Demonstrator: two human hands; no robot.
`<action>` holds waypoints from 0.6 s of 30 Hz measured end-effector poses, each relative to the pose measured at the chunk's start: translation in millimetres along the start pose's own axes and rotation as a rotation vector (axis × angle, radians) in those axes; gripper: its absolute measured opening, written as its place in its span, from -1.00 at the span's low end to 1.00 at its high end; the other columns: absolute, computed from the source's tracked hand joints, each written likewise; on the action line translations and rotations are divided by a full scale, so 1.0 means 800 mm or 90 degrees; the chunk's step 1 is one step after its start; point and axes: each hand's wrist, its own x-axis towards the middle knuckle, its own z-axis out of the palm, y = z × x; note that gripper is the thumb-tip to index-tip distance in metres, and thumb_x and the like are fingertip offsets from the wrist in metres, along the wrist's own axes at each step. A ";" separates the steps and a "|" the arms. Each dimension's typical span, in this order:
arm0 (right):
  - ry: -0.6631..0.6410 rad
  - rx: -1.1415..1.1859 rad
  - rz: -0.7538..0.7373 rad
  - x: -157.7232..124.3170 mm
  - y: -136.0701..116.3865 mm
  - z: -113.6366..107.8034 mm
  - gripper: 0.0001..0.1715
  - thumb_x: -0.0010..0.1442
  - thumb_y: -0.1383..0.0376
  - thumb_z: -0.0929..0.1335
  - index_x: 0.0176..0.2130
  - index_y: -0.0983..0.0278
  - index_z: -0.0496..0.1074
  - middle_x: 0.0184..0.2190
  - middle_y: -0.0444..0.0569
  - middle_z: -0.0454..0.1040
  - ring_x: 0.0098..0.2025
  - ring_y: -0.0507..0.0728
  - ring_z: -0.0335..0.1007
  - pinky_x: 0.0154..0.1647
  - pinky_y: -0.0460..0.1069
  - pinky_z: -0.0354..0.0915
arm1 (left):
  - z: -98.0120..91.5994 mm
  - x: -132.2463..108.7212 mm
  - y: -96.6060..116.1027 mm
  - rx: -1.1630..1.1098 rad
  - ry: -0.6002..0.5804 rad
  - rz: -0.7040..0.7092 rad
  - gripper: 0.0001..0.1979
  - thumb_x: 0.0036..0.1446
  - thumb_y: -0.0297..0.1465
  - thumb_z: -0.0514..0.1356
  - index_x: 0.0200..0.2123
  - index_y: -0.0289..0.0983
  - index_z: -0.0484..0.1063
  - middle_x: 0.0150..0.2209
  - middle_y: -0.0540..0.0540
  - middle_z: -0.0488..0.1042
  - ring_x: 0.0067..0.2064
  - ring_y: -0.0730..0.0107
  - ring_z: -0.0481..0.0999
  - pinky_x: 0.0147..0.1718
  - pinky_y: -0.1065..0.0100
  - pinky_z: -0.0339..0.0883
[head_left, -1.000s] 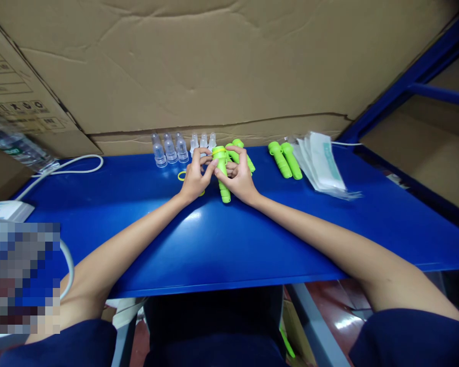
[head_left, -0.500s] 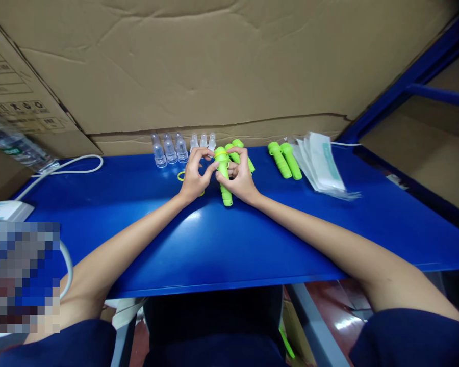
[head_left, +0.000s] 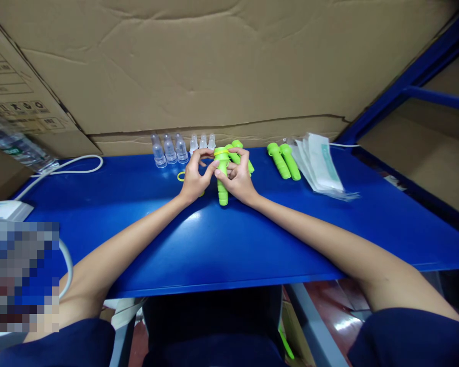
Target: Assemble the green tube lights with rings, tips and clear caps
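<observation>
Green handle [head_left: 222, 191]: tail swung slightly left since earlier, long axis toward the person.
Yellow ring [head_left: 221, 151]: around handle's head.
Left hand [head_left: 194, 176]: handle's left, fingers pinching it.
Right hand [head_left: 241, 176]: handle's right, holding it, equally near.

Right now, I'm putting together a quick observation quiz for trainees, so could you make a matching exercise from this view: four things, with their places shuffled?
Things
1. Three large clear plastic bottle-shaped pieces
2. White packets in clear plastic film
3. Thin yellow ring
4. Bright green ribbed plastic handle with a yellow band

Places
A. Held by the left hand and right hand
B. Left of the smaller clear pieces
C. Just right of the pair of green handles
D. On the blue table, beside the left hand

Pairs: 1-B, 2-C, 3-D, 4-A
</observation>
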 end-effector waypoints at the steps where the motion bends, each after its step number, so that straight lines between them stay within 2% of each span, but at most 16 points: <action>1: -0.005 0.001 0.004 0.000 0.000 0.000 -0.07 0.04 -0.28 0.46 0.06 0.08 -0.05 -0.25 -0.08 0.49 -0.47 0.08 0.44 -0.38 0.09 0.51 | -0.001 0.000 0.001 0.006 0.001 0.001 -0.65 0.30 -0.08 0.18 -0.03 -0.20 0.31 -0.07 -0.15 0.50 -0.06 0.33 0.55 -0.17 0.31 0.35; 8: -0.030 -0.015 0.009 0.000 0.002 -0.001 -0.07 0.08 -0.33 0.40 0.09 0.08 -0.06 -0.23 -0.06 0.45 -0.42 0.11 0.45 -0.44 0.05 0.44 | -0.007 0.003 0.006 0.040 0.015 0.020 -0.66 0.28 -0.07 0.20 -0.12 -0.21 0.34 -0.18 -0.09 0.51 -0.16 0.37 0.53 -0.22 0.32 0.32; 13: -0.030 -0.002 0.022 -0.001 0.001 -0.002 -0.07 0.04 -0.32 0.44 0.04 0.09 -0.05 -0.33 -0.15 0.43 -0.48 0.09 0.44 -0.47 0.04 0.44 | -0.010 0.006 0.004 0.033 -0.007 0.018 -0.62 0.25 -0.02 0.21 -0.12 -0.21 0.34 -0.19 -0.07 0.50 -0.23 0.41 0.50 -0.26 0.34 0.31; 18: -0.039 -0.008 0.026 -0.001 0.003 -0.004 -0.07 0.05 -0.30 0.44 0.06 0.09 -0.05 -0.32 -0.14 0.43 -0.47 0.10 0.45 -0.49 0.04 0.43 | -0.013 0.008 0.001 0.030 -0.032 0.019 -0.61 0.25 0.01 0.18 -0.14 -0.20 0.32 -0.18 -0.08 0.47 -0.25 0.40 0.48 -0.26 0.32 0.30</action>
